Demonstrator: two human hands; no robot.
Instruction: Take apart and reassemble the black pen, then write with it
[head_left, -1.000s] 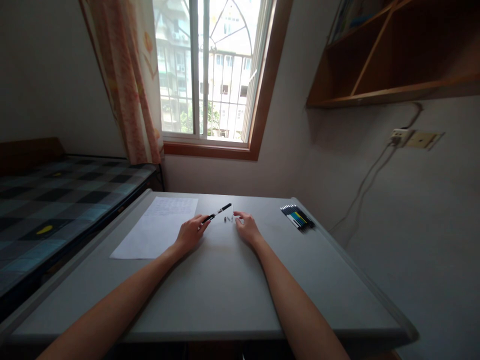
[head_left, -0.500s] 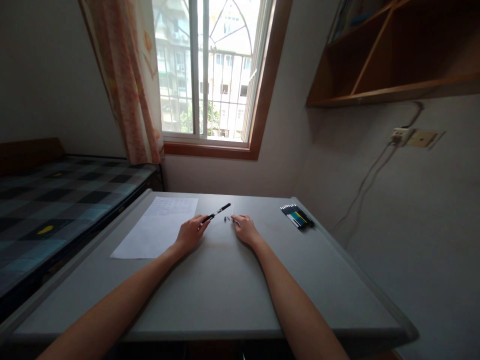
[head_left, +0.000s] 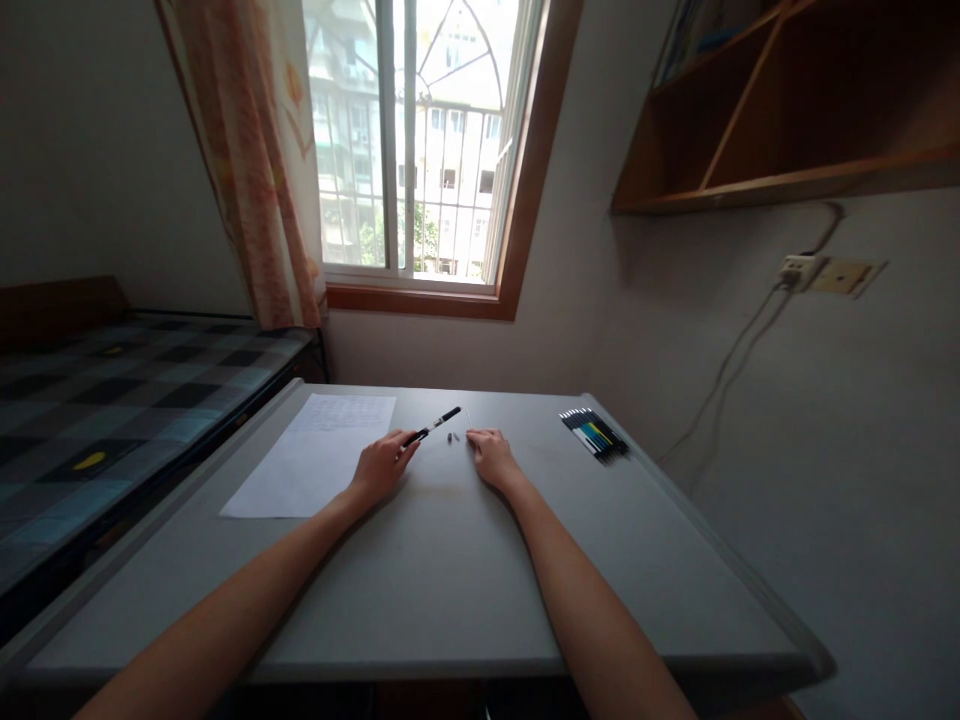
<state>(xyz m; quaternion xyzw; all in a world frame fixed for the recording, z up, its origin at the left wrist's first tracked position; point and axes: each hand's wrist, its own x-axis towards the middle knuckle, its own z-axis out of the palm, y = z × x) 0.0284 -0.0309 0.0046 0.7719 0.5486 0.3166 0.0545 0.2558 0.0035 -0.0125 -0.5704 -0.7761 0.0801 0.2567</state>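
A black pen [head_left: 442, 421], slanting up to the right, is held by its lower part in my closed left hand [head_left: 382, 467]. My right hand [head_left: 491, 457] rests on the table with its fingertips together on the lower end of a thin, pale rod [head_left: 469, 417] that looks like a pen refill. Two small dark pieces, one a stubby part [head_left: 449, 437] and the other a thinner one [head_left: 457, 437], lie between the hands. To the left of my left hand is a white sheet of paper [head_left: 307, 465] with faint writing or print near its top.
A pack of pens [head_left: 595, 436] lies at the right of the grey table [head_left: 420, 590]. Beyond the table are a window [head_left: 442, 150] and a curtain [head_left: 262, 180]. A checked bed [head_left: 172, 400] stands left; a wooden shelf [head_left: 795, 170] hangs at the right.
My right hand has shifted very slightly to the right, and the thin rod leans a little more. My left hand and the pen stay nearly in place.
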